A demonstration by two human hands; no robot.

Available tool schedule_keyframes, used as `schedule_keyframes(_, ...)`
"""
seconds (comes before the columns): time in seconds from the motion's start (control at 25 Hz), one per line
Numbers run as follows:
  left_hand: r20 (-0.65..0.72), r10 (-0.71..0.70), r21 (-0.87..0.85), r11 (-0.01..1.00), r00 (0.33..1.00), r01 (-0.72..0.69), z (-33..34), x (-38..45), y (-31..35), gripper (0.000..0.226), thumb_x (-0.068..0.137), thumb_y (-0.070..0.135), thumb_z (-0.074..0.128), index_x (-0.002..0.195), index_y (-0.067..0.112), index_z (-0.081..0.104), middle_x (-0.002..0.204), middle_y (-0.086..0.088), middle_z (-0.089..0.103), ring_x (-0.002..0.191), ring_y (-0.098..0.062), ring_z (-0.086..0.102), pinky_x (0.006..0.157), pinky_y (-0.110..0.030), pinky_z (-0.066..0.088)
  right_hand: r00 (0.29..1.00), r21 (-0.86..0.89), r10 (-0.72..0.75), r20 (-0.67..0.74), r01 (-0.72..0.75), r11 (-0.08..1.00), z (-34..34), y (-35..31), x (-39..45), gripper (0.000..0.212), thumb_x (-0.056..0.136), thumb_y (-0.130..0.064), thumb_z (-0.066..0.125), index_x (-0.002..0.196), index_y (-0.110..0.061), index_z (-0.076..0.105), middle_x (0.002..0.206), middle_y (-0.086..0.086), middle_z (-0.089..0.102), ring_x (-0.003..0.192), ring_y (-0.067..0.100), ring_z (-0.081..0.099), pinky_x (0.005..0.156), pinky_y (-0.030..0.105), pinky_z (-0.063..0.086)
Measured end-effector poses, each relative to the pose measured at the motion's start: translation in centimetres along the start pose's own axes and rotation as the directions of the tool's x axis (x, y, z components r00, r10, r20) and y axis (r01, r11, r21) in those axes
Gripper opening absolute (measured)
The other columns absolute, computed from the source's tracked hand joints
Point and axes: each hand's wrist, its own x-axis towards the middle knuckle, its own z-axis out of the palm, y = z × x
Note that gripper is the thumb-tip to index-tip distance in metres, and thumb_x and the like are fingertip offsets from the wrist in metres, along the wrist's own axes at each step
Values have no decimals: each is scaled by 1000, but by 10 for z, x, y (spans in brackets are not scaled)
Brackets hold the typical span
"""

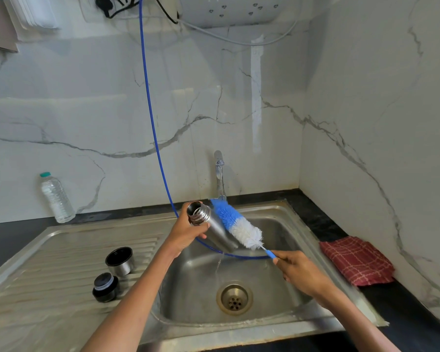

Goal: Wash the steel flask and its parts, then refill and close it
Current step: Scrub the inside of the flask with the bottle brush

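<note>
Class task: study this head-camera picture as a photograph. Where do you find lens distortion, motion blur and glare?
Head view: wide-angle bending bows the sink edges and the wall lines; motion blur smears the right hand and forearm, while the left hand and flask stay fairly sharp; soft daylight glare streaks the marble wall behind the tap.

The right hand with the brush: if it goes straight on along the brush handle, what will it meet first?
Probably the steel flask: the brush in the right hand already lies along its side. Beyond it stands the tap, but depth is unclear.
</note>
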Motion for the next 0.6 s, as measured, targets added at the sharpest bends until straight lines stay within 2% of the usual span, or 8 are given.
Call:
schedule_keyframes(0.04, -41, -8, -49, 999, 999, 6, -1, 0, 1, 50, 87, -2, 75, 122, 25, 53, 114, -11, 62, 88, -22, 67, 76, -51, 62, 999, -72, 44, -9, -44, 996, -1, 4, 2, 28, 106, -24, 50, 118, -38, 72, 54, -11, 44, 54, 5, 42, 57, 26, 35)
schedule_keyframes(0.12, -135, -41, -192, 981, 990, 14, -6, -2, -1, 43, 88, -4, 73, 119, 18, 53, 109, -13, 60, 92, -25, 65, 73, -50, 63, 991, -103, 129, -26, -131, 986, -4, 11, 4, 26, 105, -24, 50, 113, -26, 74, 55, -10, 46, 56, 9, 43, 60, 30, 34)
schedule_keyframes(0.24, -300, -144, -387, 922, 943, 18, -11, -7, -7, 37, 90, 1, 74, 118, 11, 52, 105, -9, 59, 93, -21, 64, 66, -45, 64, 989, 17, 139, -44, -138, 990, -8, 7, -1, 27, 106, -20, 49, 103, -33, 72, 52, -11, 43, 50, 7, 40, 55, 28, 33)
schedule_keyframes(0.36, -453, -303, -534, 846, 838, 17, -14, -9, -15, 34, 89, 10, 76, 112, 10, 51, 104, -9, 59, 93, -19, 63, 59, -38, 62, 981, 123, 184, -56, -176, 977, -9, -3, -6, 27, 106, -20, 48, 102, -36, 69, 58, -6, 44, 39, 1, 36, 39, 20, 26)
schedule_keyframes(0.48, -505, -504, -692, 721, 701, 20, -18, -10, -18, 31, 88, 17, 79, 105, 10, 54, 101, -9, 57, 91, -23, 61, 54, -32, 61, 968, 329, 251, 17, -242, 913, -4, -11, -15, 25, 108, -21, 46, 116, -26, 69, 62, -3, 40, 43, 6, 27, 41, 23, 18)
schedule_keyframes(0.6, -479, -645, -807, 591, 596, -8, -23, -8, -18, 41, 84, 19, 82, 115, 8, 57, 114, -11, 55, 102, -27, 61, 50, -29, 60, 976, 410, 211, 47, -211, 887, 10, -23, -26, 27, 108, -22, 44, 117, -26, 70, 59, -6, 39, 46, 8, 24, 42, 24, 17)
